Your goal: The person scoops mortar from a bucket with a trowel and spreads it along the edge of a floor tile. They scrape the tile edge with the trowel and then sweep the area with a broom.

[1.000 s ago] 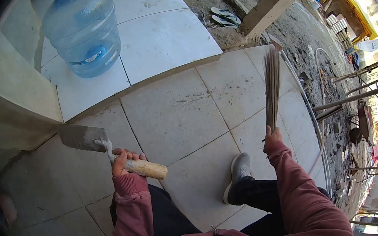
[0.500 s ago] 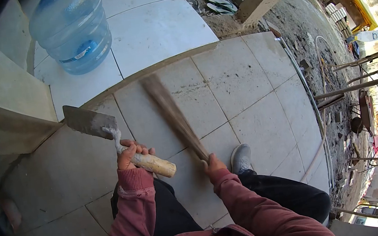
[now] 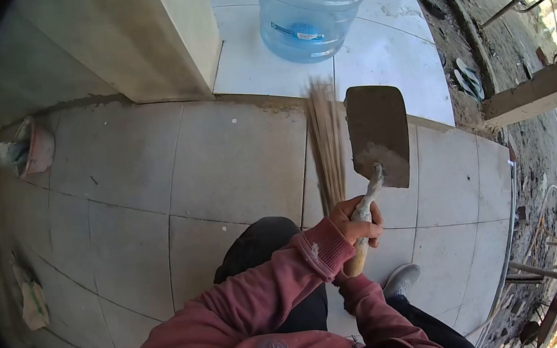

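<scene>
My left hand (image 3: 357, 223) is closed round the wooden handle of a trowel (image 3: 379, 134), whose broad, flat grey blade points up and away from me. Behind it, a brush of thin sticks (image 3: 326, 143) stretches forward over the tiles, its far end blurred beside the raised step. My right hand, mostly hidden behind my left hand and the trowel handle, is at the near end of the brush. The trowel blade hangs just to the right of the brush.
A clear blue water jug (image 3: 313, 11) stands on the white raised step (image 3: 265, 70), next to a pillar (image 3: 183, 38). At the left are a pink bucket (image 3: 40, 150) and a paper bag (image 3: 33, 305). Slippers (image 3: 469, 80) lie on the dirt at the right.
The view has swung left, bringing the bucket and paper bag into sight. My left hand with the trowel has crossed over my right hand, and the brush has come nearer the step and pillar.
</scene>
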Motion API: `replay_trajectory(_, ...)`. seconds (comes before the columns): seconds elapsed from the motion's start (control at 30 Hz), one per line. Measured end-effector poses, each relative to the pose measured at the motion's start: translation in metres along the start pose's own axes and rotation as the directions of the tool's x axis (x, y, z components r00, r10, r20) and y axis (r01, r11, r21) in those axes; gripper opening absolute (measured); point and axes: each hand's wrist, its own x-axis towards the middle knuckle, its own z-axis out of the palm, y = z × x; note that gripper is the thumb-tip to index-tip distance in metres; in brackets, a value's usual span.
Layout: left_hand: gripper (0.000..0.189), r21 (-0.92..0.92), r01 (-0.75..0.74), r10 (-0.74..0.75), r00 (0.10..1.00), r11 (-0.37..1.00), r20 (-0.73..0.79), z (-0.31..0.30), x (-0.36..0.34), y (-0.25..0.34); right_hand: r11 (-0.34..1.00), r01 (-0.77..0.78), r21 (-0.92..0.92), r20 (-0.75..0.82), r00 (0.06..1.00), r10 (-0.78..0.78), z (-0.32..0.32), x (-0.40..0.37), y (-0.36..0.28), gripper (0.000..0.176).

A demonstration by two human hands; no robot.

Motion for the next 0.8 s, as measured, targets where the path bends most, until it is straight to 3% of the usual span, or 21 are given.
replay_trajectory(0.17, 0.013, 0.050, 0.034, -0.036, 0.999, 0.998, 0.035, 0.001, -0.018, 0.004, 0.995, 0.095, 0.022, 0.077, 0.992, -0.096, 0.017, 0.003, 0.002, 0.032)
replay_trajectory(0.4, 0.014, 0.100, 0.059, -0.055, 0.997, 0.993, -0.050, 0.002, -0.033, 0.007, 0.985, 0.165, 0.049, 0.075, 0.983, -0.168, 0.036, 0.017, -0.012, 0.036)
replay_trajectory(0.5, 0.014, 0.075, 0.099, -0.102, 0.994, 0.992, 0.032, 0.001, -0.029, 0.006, 0.980, 0.194, 0.048, 0.065, 0.978, -0.197, 0.038, 0.020, -0.017, 0.038)
replay_trajectory(0.53, 0.014, 0.097, 0.115, -0.118, 0.993, 0.989, 0.029, 0.005, -0.026, 0.008, 0.990, -0.059, -0.130, -0.003, 0.998, 0.059, -0.015, 0.001, -0.034, 0.042)
replay_trajectory(0.57, 0.014, 0.099, 0.112, -0.117, 0.992, 0.989, 0.044, 0.007, -0.024, 0.008, 0.951, -0.240, -0.195, -0.076, 0.970, 0.229, -0.058, -0.007, -0.038, 0.041)
replay_trajectory(0.63, 0.014, 0.164, 0.149, -0.158, 0.986, 0.975, 0.044, 0.004, -0.018, 0.002, 0.890, -0.448, 0.086, -0.406, 0.800, 0.442, -0.104, 0.005, 0.029, 0.041)
replay_trajectory(0.67, 0.015, 0.208, 0.154, -0.166, 0.985, 0.966, 0.042, 0.005, -0.016, 0.002, 0.890, -0.448, 0.089, -0.413, 0.796, 0.442, -0.110, 0.005, 0.022, 0.041)
replay_trajectory(0.73, 0.015, 0.188, 0.165, -0.178, 0.983, 0.968, 0.054, 0.005, -0.012, -0.002, 0.767, -0.309, 0.562, -0.504, 0.608, 0.614, -0.117, 0.004, -0.019, 0.041)
replay_trajectory(0.8, 0.015, 0.165, 0.185, -0.198, 0.978, 0.969, 0.064, 0.008, -0.006, -0.004, 0.958, -0.228, 0.175, -0.457, 0.843, 0.284, -0.088, -0.028, -0.051, 0.039)
